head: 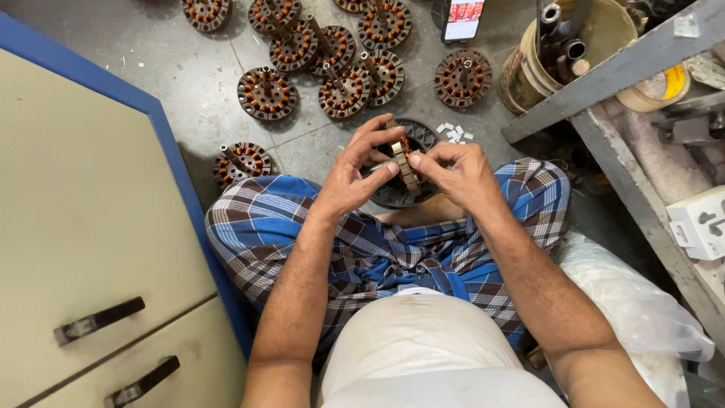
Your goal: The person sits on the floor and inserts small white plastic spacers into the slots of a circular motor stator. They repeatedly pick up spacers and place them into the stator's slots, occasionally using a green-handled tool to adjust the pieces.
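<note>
I am sitting on the floor (189, 75), holding a round motor stator (404, 168) on edge above my knees, over the checked cloth (377, 249) across my lap. My left hand (355, 170) and right hand (457, 174) are both gripping it, fingers (389, 168) pinched closed on its rim from either side. More copper-wound stators (343, 91) are lying on the floor ahead, near small white pieces (453, 132) and a bucket (559, 53).

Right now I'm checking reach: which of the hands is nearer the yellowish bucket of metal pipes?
Right. The right hand sits below-left of the bucket, pinching a wound stator; the left hand lies farther left, on the stator's other side.
</note>
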